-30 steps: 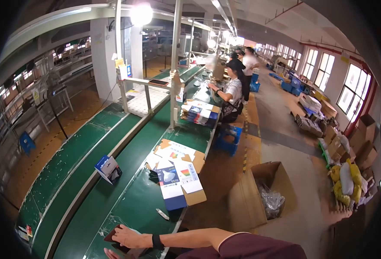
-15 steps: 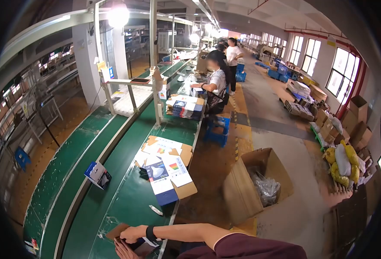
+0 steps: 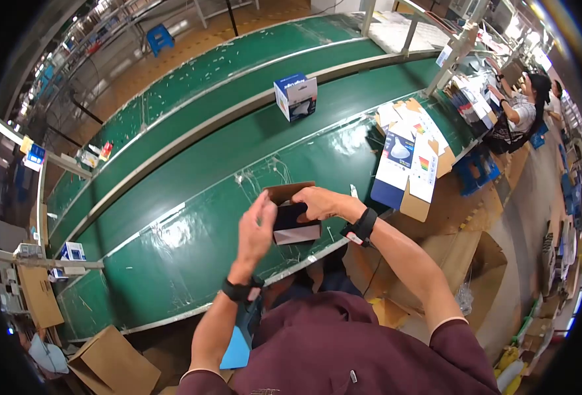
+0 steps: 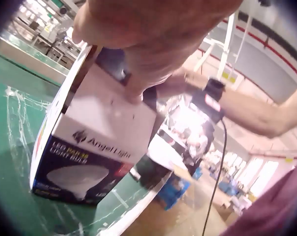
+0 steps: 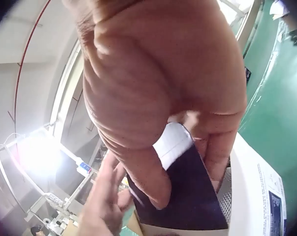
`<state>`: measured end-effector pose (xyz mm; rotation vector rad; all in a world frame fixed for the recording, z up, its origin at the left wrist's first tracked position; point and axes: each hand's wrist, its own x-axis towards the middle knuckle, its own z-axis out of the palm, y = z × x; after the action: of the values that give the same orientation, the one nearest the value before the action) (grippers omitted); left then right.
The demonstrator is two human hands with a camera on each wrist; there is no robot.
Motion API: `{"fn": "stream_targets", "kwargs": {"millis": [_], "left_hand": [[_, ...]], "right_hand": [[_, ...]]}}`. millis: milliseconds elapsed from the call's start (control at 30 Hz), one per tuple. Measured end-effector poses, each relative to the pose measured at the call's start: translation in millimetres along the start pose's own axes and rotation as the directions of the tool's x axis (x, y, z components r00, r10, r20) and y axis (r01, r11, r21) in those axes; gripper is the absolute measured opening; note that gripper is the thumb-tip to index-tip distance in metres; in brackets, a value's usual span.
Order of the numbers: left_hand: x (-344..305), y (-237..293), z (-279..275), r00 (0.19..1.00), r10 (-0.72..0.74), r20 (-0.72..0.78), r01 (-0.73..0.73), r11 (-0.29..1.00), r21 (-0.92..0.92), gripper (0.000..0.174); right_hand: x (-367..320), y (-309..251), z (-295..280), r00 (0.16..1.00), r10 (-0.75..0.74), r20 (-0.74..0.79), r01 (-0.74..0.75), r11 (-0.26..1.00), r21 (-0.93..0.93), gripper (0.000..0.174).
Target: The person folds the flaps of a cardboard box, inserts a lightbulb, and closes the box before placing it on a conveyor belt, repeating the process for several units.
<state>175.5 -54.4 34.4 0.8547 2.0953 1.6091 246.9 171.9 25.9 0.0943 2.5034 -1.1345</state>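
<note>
A lamp carton stands on the green bench in front of me, its top open and a brown flap raised at the back. In the left wrist view, the side of the carton shows a printed bulb and the words "Angel Light". My right hand reaches over the carton's top. In the right wrist view, thumb and fingers pinch its dark flap. My left hand is at the carton's left edge, with fingers extended. What lies inside the carton is mostly hidden.
Flat printed cartons lie to the right on the bench. An assembled carton stands on the belt beyond a seam. A large cardboard box sits on the floor at right. Another person works farther along the line.
My head view has swung down and left, so both arms now show. The right hand has gone from gripping the brown flap to the dark one, and the left hand stands at the carton's left edge.
</note>
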Motion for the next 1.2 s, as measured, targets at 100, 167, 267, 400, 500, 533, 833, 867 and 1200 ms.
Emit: {"fn": "stream_targets", "kwargs": {"millis": [100, 167, 267, 400, 500, 533, 833, 867, 1200], "left_hand": [[31, 27, -27, 0.935, -0.219, 0.28, 0.309, 0.889, -0.337, 0.048], [55, 8, -31, 0.795, -0.199, 0.573, 0.422, 0.86, -0.286, 0.044], [70, -27, -21, 0.626, -0.175, 0.76, 0.396, 0.911, -0.116, 0.035], [65, -83, -6, 0.521, -0.041, 0.852, 0.625, 0.698, -0.349, 0.025], [80, -73, -2, 0.505, 0.068, 0.86, 0.201, 0.96, -0.194, 0.027], [78, -41, -1, 0.52, -0.147, 0.841, 0.345, 0.937, -0.049, 0.026], [101, -31, 21, 0.552, -0.367, 0.748, 0.345, 0.918, 0.196, 0.024], [99, -27, 24, 0.554, -0.367, 0.748, 0.369, 0.913, 0.174, 0.021], [103, -38, 43, 0.407, -0.154, 0.901, 0.217, 0.974, 0.068, 0.018]], "right_hand": [[-11, -20, 0, 0.977, -0.197, -0.084, 0.172, 0.956, -0.239, 0.044], [-14, -31, 1, 0.972, -0.207, -0.107, 0.154, 0.915, -0.373, 0.038], [-29, -37, 4, 0.876, -0.395, -0.275, 0.288, 0.888, -0.357, 0.031], [-53, -75, 9, 0.906, -0.279, -0.319, 0.171, 0.929, -0.327, 0.047], [-44, -28, 43, 0.778, -0.427, -0.461, 0.218, 0.872, -0.439, 0.05], [-36, -16, 55, 0.82, -0.348, -0.456, 0.04, 0.828, -0.56, 0.035], [-52, -28, 66, 0.727, -0.095, -0.68, -0.064, 0.977, -0.205, 0.054], [-57, -27, 66, 0.719, -0.142, -0.68, 0.041, 0.986, -0.163, 0.064], [-61, 5, 95, 0.594, -0.387, -0.705, -0.033, 0.864, -0.502, 0.081]]}}
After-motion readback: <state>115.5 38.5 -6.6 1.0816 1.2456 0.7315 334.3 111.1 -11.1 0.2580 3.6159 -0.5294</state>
